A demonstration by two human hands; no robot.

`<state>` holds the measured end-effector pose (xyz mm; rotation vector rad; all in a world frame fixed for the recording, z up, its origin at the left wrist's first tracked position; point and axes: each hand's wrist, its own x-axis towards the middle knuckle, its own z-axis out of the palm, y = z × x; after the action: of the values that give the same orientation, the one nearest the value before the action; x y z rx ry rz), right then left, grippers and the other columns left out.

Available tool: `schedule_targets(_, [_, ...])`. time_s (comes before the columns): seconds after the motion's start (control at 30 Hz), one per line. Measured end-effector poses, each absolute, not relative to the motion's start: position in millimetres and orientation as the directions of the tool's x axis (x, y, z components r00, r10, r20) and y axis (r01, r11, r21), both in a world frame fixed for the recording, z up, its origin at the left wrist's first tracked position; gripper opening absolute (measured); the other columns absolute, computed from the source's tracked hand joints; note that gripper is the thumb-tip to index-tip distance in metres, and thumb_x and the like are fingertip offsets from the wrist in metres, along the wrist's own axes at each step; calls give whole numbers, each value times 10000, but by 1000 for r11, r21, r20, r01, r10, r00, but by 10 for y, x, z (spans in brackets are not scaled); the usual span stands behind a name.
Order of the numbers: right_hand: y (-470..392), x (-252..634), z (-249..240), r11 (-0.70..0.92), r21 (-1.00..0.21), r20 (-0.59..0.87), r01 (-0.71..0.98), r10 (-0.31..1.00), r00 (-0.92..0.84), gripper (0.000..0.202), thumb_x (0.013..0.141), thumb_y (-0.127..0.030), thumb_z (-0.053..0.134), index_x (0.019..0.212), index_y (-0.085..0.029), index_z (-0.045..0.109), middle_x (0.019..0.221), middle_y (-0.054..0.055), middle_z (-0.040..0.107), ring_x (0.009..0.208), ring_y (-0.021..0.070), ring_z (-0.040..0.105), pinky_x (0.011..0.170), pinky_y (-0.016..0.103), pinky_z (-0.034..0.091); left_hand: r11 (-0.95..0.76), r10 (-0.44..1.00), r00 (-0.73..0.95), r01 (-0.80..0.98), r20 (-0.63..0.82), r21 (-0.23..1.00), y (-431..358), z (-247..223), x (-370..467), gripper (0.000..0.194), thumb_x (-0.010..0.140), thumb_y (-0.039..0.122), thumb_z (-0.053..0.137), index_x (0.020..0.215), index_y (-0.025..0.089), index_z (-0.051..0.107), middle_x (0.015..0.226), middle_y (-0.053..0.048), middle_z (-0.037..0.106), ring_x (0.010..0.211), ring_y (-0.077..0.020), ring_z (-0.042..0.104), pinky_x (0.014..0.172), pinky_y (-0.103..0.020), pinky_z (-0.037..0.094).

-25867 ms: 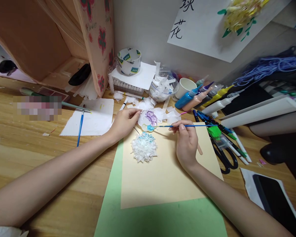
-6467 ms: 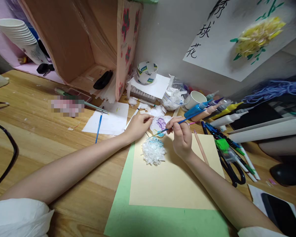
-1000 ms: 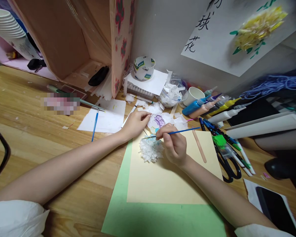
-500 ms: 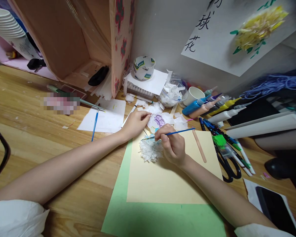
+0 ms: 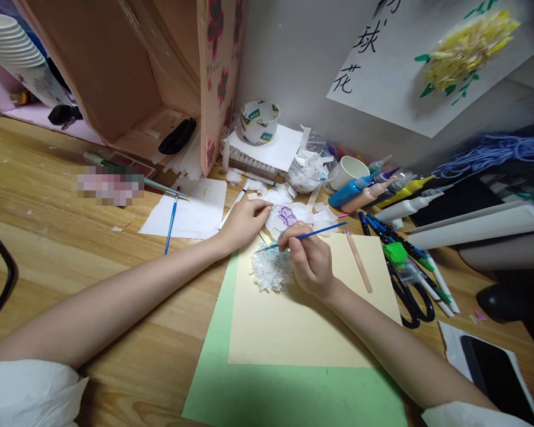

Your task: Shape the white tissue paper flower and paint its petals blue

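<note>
In my right hand (image 5: pixel 310 258) is a thin blue paintbrush (image 5: pixel 324 229), held like a pen. Its tip points left and meets the upper part of a white paper flower (image 5: pixel 271 273), whose top petals show blue paint. The flower lies on a cream sheet (image 5: pixel 293 332) over a green sheet (image 5: pixel 271 397). My left hand (image 5: pixel 244 224) is at the upper left of the flower, its fingers together at the edge of a round white palette (image 5: pixel 285 217) with purple and blue paint. Whether it grips the palette is hard to make out.
A wooden stick (image 5: pixel 359 261) lies on the cream sheet. Black scissors (image 5: pixel 412 302), pens and paint bottles (image 5: pixel 365 196) stand or lie to the right. A paper cup (image 5: pixel 349 173), tape roll (image 5: pixel 260 123) and second blue brush (image 5: pixel 171 225) are behind and left.
The brush in my right hand has tilted a little, its back end swinging slightly up and left. My right hand has shifted slightly with it; my left hand looks the same.
</note>
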<state>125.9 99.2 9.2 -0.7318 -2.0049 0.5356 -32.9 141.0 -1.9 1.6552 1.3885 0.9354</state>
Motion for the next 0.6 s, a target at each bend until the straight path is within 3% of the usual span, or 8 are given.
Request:
schedule_targets(0.23, [994, 1247, 62, 541, -814, 489, 210, 835, -254, 238, 968, -266, 376, 832, -201, 561, 795, 23, 582, 649, 122, 566, 586, 269, 475, -139, 986, 141, 428, 86, 893, 1413, -30, -336, 295, 879, 277, 496, 1029, 175, 729, 951, -40, 749, 857, -170, 672, 831, -266, 497])
schedule_targets(0.6, [1018, 1237, 42, 497, -839, 432, 222, 856, -284, 246, 967, -300, 391, 833, -199, 571, 802, 22, 579, 660, 121, 558, 615, 275, 474, -128, 987, 143, 425, 73, 896, 1407, -20, -333, 286, 878, 271, 498, 1012, 174, 732, 951, -41, 750, 853, -173, 675, 829, -262, 495])
